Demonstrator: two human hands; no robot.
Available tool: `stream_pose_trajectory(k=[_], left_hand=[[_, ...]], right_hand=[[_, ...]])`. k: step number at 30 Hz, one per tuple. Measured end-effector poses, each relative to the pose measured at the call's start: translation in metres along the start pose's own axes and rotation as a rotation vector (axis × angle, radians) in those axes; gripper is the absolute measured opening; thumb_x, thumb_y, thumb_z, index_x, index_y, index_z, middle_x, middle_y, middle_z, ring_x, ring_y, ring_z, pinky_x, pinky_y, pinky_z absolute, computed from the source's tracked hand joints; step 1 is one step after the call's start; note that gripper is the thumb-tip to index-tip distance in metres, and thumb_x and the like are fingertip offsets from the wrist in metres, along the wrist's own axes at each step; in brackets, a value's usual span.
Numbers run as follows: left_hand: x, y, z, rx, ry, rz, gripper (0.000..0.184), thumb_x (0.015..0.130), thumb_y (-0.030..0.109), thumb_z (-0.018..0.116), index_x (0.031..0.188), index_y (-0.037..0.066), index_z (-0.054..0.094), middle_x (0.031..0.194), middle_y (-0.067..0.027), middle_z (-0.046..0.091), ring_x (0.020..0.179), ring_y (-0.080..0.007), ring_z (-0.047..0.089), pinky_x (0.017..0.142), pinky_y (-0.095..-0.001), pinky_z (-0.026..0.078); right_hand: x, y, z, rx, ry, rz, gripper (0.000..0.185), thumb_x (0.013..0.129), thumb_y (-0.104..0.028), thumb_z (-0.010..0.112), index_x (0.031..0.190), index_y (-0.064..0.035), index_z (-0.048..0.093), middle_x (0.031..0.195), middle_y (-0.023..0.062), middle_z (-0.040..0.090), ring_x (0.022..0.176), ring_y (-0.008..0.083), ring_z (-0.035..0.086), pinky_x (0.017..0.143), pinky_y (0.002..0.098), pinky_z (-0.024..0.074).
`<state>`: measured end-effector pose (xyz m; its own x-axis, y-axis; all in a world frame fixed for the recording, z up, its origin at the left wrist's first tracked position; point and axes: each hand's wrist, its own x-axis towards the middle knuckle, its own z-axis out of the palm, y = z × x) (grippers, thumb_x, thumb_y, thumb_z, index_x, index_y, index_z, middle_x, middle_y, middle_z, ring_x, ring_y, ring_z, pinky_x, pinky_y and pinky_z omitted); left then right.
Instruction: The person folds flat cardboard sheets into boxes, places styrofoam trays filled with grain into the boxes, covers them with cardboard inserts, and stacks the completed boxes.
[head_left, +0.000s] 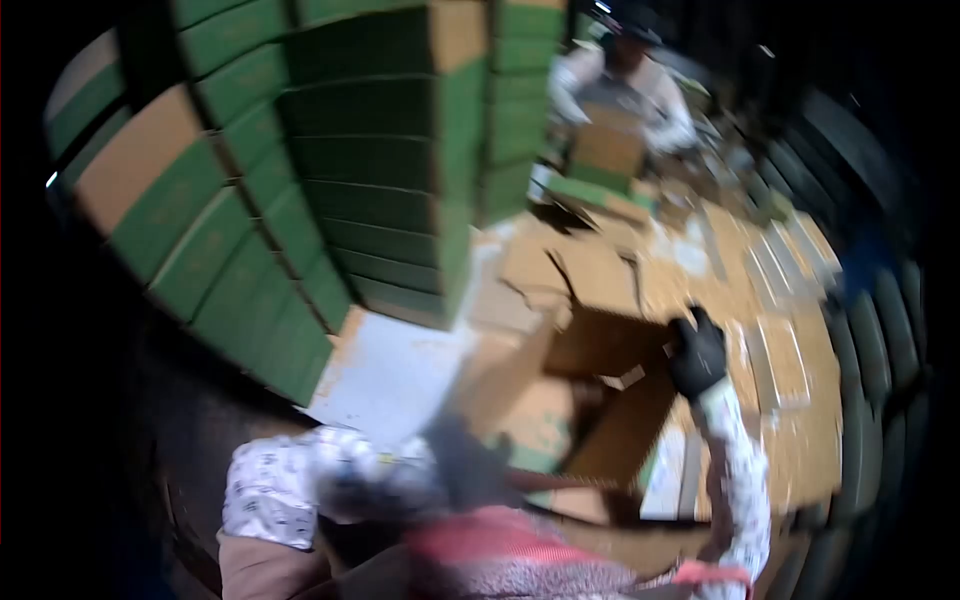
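Observation:
An open cardboard box stands in front of me, brown inside with green showing on its outside. My right hand, in a black glove, is closed on the box's far right corner. My left hand, in a dark glove, is at the box's near left side. Motion smears its fingers, so I cannot tell whether it grips or only touches the box. Cardboard flaps spread out beyond the box.
Tall stacks of green and brown boxes rise at the left. A co-worker stands across the table behind another box. Flat pale-edged packs lie on the brown tabletop at right. A white surface shows at left.

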<state>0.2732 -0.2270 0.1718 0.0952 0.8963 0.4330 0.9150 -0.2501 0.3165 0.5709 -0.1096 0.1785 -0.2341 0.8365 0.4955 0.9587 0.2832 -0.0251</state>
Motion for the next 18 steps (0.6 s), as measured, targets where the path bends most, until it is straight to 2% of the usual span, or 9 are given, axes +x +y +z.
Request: stream_pose_trajectory(k=[2,4,5,9,10,13,15,17,18], left_hand=[[0.026,-0.003,-0.021,0.025,-0.440,0.423,0.052,0.077,0.041,0.048,0.114,0.005,0.043,0.090,-0.0165,0.055,0.070,-0.0302,0.054,0.064,-0.0465,0.042],[0.036,-0.008,0.038,-0.180,0.036,0.541,0.076,0.069,0.050,0.054,0.126,0.006,0.031,0.127,-0.0220,0.031,0.107,-0.0375,0.039,0.090,-0.0495,0.029],[0.044,-0.004,0.079,-0.149,-0.171,0.524,0.091,0.059,0.051,0.061,0.128,0.005,0.025,0.135,-0.0202,0.014,0.122,-0.0363,0.020,0.100,-0.0481,0.014],[0.034,-0.001,0.138,-0.141,-0.090,0.527,0.079,0.051,0.042,0.066,0.114,0.001,0.043,0.120,-0.0208,0.040,0.110,-0.0348,0.039,0.098,-0.0484,0.021],[0.041,-0.003,0.095,-0.157,0.011,0.626,0.051,0.059,0.033,0.061,0.097,0.001,0.052,0.097,-0.0182,0.054,0.090,-0.0308,0.050,0.093,-0.0461,0.029],[0.068,-0.002,-0.033,-0.149,-0.245,0.517,0.037,0.064,0.026,0.054,0.093,0.003,0.054,0.087,-0.0150,0.055,0.081,-0.0282,0.052,0.087,-0.0430,0.033],[0.077,-0.037,0.013,-0.296,0.324,0.349,0.069,0.061,0.035,0.061,0.121,0.008,0.039,0.112,-0.0196,0.045,0.104,-0.0320,0.042,0.091,-0.0467,0.027],[0.071,-0.034,0.022,-0.246,0.096,0.296,0.088,0.056,0.042,0.065,0.129,0.010,0.028,0.126,-0.0205,0.031,0.116,-0.0354,0.030,0.093,-0.0522,0.020],[0.053,-0.008,0.046,-0.400,-0.326,0.234,0.089,0.057,0.045,0.065,0.128,0.009,0.027,0.128,-0.0191,0.029,0.114,-0.0369,0.031,0.091,-0.0562,0.019]], right_hand=[[0.001,-0.010,-0.009,-0.049,0.117,-0.371,0.022,0.064,-0.021,0.059,0.076,-0.0034,0.055,0.086,0.0178,0.055,0.080,0.0323,0.053,0.071,0.0423,0.0412],[-0.009,-0.013,-0.004,0.223,-0.498,-0.238,0.017,0.065,-0.017,0.057,0.075,-0.0040,0.055,0.069,0.0155,0.056,0.066,0.0310,0.055,0.057,0.0380,0.0436],[0.009,-0.030,0.013,0.267,-0.443,-0.289,0.016,0.065,-0.017,0.057,0.075,-0.0041,0.056,0.069,0.0151,0.056,0.065,0.0307,0.056,0.057,0.0374,0.0440],[0.026,-0.058,0.029,0.322,-0.293,-0.301,0.013,0.067,-0.015,0.056,0.074,-0.0044,0.059,0.066,0.0134,0.057,0.062,0.0295,0.057,0.057,0.0348,0.0456],[0.022,-0.068,0.033,0.347,-0.266,-0.286,0.013,0.068,-0.015,0.056,0.074,-0.0045,0.060,0.066,0.0130,0.057,0.061,0.0292,0.057,0.057,0.0342,0.0460],[0.003,-0.104,0.085,0.501,0.155,-0.350,0.025,0.073,-0.018,0.052,0.090,-0.0009,0.057,0.081,0.0158,0.058,0.075,0.0289,0.057,0.067,0.0344,0.0456],[-0.002,-0.107,0.099,0.455,0.209,-0.384,0.023,0.069,-0.006,0.052,0.091,-0.0011,0.054,0.082,0.0175,0.054,0.074,0.0326,0.053,0.066,0.0374,0.0438],[0.004,-0.106,0.076,0.766,0.282,-0.001,0.021,0.070,-0.005,0.050,0.090,-0.0005,0.053,0.082,0.0164,0.054,0.075,0.0301,0.053,0.068,0.0366,0.0436],[0.015,-0.116,0.053,0.238,0.584,-0.289,0.016,0.071,-0.002,0.046,0.086,0.0009,0.052,0.083,0.0167,0.054,0.076,0.0308,0.053,0.068,0.0372,0.0437]])
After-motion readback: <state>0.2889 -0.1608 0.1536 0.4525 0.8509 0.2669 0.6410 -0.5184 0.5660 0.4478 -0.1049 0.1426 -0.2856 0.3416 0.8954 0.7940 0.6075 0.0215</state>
